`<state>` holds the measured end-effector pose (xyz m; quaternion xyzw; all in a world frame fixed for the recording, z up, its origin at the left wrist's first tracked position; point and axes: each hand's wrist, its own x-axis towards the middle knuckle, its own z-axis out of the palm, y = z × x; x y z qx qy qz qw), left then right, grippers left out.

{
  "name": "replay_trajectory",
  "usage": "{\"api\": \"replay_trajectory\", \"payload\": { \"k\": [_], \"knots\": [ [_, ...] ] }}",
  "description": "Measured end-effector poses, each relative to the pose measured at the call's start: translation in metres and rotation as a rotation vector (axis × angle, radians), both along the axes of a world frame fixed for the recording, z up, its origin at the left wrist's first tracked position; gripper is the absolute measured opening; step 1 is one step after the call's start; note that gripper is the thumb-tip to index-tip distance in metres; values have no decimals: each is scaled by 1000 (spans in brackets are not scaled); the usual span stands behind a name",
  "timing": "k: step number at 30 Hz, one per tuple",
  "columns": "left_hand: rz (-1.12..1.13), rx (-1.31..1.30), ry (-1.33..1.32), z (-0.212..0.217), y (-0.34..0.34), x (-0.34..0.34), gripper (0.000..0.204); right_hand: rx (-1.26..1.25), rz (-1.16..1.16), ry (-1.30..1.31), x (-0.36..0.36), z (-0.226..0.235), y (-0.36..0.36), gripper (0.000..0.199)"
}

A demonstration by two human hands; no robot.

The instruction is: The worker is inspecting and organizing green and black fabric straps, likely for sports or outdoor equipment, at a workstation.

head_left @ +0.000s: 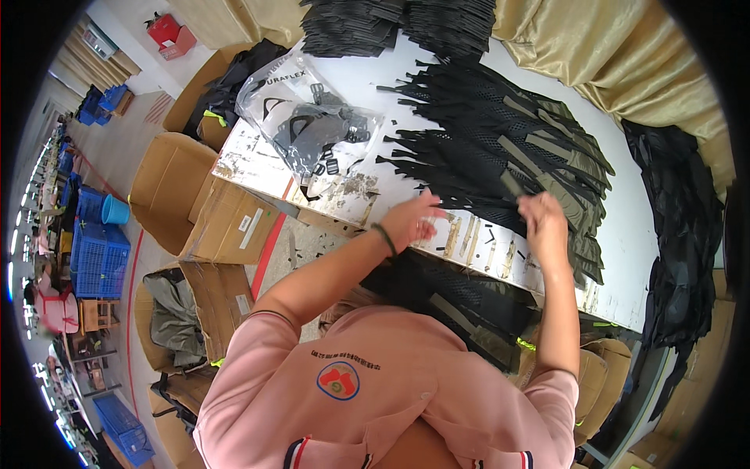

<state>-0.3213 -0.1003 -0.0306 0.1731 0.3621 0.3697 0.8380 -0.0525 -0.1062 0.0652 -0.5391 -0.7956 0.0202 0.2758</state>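
Observation:
A wide pile of black mesh fabric pieces with olive panels and narrow strap ends lies spread over the white table. My left hand is at the table's near edge, beside the strap ends, with its fingers apart and nothing visible in them. Over the near side of the pile, the fingers of my right hand are pinched together at the end of a blurred olive fabric strip. Part of that strip is hidden by the fingers.
A clear plastic bag of black buckles lies at the table's left. Stacked black strips stand at the back; black fabric hangs over the right edge. Cardboard boxes stand left, with blue crates beyond. Dark fabric sits below the near edge.

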Motion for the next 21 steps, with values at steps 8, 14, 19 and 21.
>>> {"api": "replay_trajectory", "payload": {
  "k": [8, 14, 19, 21],
  "knots": [
    [95, 74, 94, -21, 16, -34, 20, -264, 139, 21, -11, -10, -100, 9],
    [144, 188, 183, -32, -4, -43, 11, -631, 136, -181, -2, -25, -114, 10],
    [130, 309, 337, -15, -20, -45, 9, -465, 226, 242, -51, -32, -85, 19],
    [73, 386, 395, -8, -27, -43, 7, -447, 108, 717, -91, -53, -72, 20]
  ]
}}
